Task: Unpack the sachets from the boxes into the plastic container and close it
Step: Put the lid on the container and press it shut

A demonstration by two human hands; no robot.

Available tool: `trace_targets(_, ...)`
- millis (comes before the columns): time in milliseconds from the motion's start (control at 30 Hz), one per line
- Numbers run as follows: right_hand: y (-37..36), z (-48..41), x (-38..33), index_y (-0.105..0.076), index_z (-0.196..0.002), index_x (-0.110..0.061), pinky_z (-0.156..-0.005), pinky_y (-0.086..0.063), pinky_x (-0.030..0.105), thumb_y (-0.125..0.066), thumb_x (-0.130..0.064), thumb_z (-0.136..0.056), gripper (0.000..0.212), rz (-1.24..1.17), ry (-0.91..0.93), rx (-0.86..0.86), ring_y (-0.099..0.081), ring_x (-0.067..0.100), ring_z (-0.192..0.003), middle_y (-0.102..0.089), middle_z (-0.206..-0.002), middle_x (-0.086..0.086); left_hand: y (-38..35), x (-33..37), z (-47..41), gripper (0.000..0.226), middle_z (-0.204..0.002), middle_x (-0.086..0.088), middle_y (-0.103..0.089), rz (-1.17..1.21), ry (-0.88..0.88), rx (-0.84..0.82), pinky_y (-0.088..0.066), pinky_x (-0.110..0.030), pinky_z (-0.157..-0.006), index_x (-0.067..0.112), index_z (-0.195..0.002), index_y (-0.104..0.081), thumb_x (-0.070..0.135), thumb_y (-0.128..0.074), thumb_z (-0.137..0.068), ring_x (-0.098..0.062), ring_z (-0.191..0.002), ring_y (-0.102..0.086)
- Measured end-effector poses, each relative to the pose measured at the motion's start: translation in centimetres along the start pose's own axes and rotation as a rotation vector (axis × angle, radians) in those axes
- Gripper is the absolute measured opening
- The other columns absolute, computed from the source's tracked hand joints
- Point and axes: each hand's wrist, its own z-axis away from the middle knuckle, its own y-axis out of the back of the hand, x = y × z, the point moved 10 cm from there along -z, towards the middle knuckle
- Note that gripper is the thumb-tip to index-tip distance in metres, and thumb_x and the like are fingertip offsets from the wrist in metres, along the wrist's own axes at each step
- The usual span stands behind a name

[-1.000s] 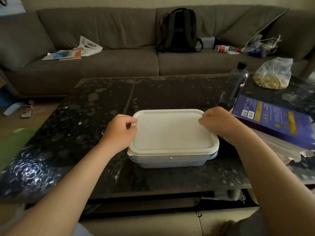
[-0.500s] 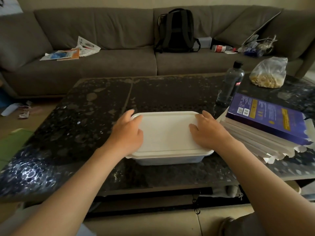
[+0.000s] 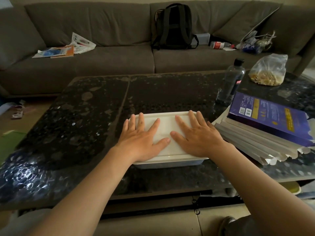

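Head view — both hands' fingers now splayed flat on the lid (image 3: 166, 123), earlier curled

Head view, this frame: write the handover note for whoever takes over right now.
Left hand: open, flat on the lid's left half.
Right hand: open, flat on the right half.
White lid sits on the plastic container at the table's near edge.
Flattened boxes are stacked to its right.
No loose sachets are in sight, so unpacking looks done.
Left: confirm the lid is sealed all round; that cannot be seen here.

Flattened boxes (image 3: 265, 132) crowding container's (image 3: 167, 163) right
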Motion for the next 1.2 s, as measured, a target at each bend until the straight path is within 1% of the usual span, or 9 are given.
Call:
trace_targets(300, 0.2, 0.2, -0.1, 0.017, -0.156, -0.038, -0.123, -0.003, 0.059, -0.002, -0.077, -0.089, 0.080, 0.034, -0.008, -0.025, 0.020, 0.032, -0.153, 0.021, -0.166, 0.010, 0.6, 0.3, 0.3, 0.088, -0.163, -0.015, 0.031, -0.016, 0.004, -0.040, 0.013, -0.057, -0.121, 0.044, -0.155, 0.018, 0.088, -0.008, -0.083, -0.040, -0.148, 0.031)
trace_targets(400, 0.5, 0.2, -0.2, 0.013, -0.157, -0.037, -0.120, 0.005, 0.064, -0.004, -0.078, -0.090, 0.080, 0.062, -0.026, -0.030, 0.016, 0.032, -0.153, 0.016, -0.167, 0.008, 1.4, 0.7, 0.5, 0.090, -0.165, -0.017, 0.024, -0.027, 0.001, -0.058, 0.014, -0.058, -0.120, 0.039, -0.159, 0.009, 0.085, -0.016, -0.085, -0.043, -0.149, 0.026)
trace_targets(500, 2.2, -0.4, -0.2, 0.006, -0.159, -0.032, -0.119, 0.007, 0.064, -0.009, -0.071, -0.095, 0.077, 0.016, -0.027, 0.032, 0.008, 0.029, -0.155, 0.007, -0.169, 0.006, 2.6, 1.4, -0.1, 0.087, -0.169, -0.012, 0.015, -0.033, -0.028, 0.015, 0.015, -0.061, -0.119, 0.037, -0.160, 0.004, 0.076, -0.023, -0.088, -0.040, -0.151, 0.023)
trace_targets(600, 2.5, -1.1, -0.7, 0.008, -0.159, -0.035, -0.121, 0.003, 0.063, -0.010, -0.067, -0.098, 0.071, -0.023, 0.017, 0.030, 0.009, 0.029, -0.155, 0.008, -0.169, 0.002, 2.3, 1.6, -0.9, 0.078, -0.168, -0.001, 0.020, 0.018, -0.051, 0.014, 0.015, -0.065, -0.117, 0.044, -0.157, 0.014, 0.071, -0.020, -0.092, -0.040, -0.150, 0.026)
trace_targets(733, 1.1, -1.3, -0.9, 0.014, -0.156, -0.040, -0.120, 0.004, 0.063, -0.005, -0.071, -0.095, 0.072, 0.031, 0.023, -0.018, 0.016, 0.030, -0.154, 0.015, -0.168, 0.000, 1.4, 1.6, -1.3, 0.076, -0.167, 0.002, 0.023, 0.004, -0.062, 0.039, 0.015, -0.066, -0.117, 0.044, -0.157, 0.014, 0.074, -0.011, -0.092, -0.039, -0.150, 0.027)
trace_targets(900, 1.0, -1.4, -0.8, 0.016, -0.156, -0.040, -0.121, 0.004, 0.061, -0.003, -0.073, -0.093, 0.074, 0.044, 0.017, 0.013, 0.017, 0.030, -0.153, 0.016, -0.168, 0.001, 1.4, 1.6, -1.3, 0.077, -0.168, 0.001, 0.022, -0.005, -0.064, 0.068, 0.014, -0.065, -0.118, 0.042, -0.158, 0.013, 0.074, -0.009, -0.092, -0.039, -0.151, 0.026)
trace_targets(1033, 0.9, -1.5, -0.9, 0.015, -0.156, -0.039, -0.121, 0.004, 0.062, -0.006, -0.074, -0.094, 0.075, 0.049, 0.023, -0.044, 0.016, 0.031, -0.153, 0.016, -0.168, 0.002, 1.6, 1.6, -1.0, 0.077, -0.167, 0.000, 0.024, -0.006, -0.053, 0.017, 0.015, -0.064, -0.118, 0.043, -0.157, 0.013, 0.076, -0.010, -0.091, -0.038, -0.150, 0.028)
trace_targets(1100, 1.4, -1.4, -0.7, 0.012, -0.158, -0.037, -0.121, 0.001, 0.062, -0.010, -0.073, -0.095, 0.076, 0.006, 0.028, -0.070, 0.014, 0.030, -0.154, 0.014, -0.168, 0.002, 1.8, 1.5, -0.4, 0.079, -0.167, -0.002, 0.026, -0.009, -0.050, -0.018, 0.016, -0.063, -0.118, 0.044, -0.157, 0.014, 0.077, -0.012, -0.091, -0.037, -0.149, 0.030)
trace_targets(1200, 1.9, -0.2, 1.0, 0.007, -0.159, -0.032, -0.122, -0.001, 0.060, -0.012, -0.074, -0.094, 0.080, -0.078, -0.030, -0.008, 0.012, 0.029, -0.154, 0.013, -0.168, 0.005, 1.8, 1.0, 0.9, 0.089, -0.164, -0.007, 0.031, 0.024, -0.042, -0.028, 0.016, -0.061, -0.118, 0.042, -0.156, 0.018, 0.086, -0.015, -0.086, -0.036, -0.147, 0.035)
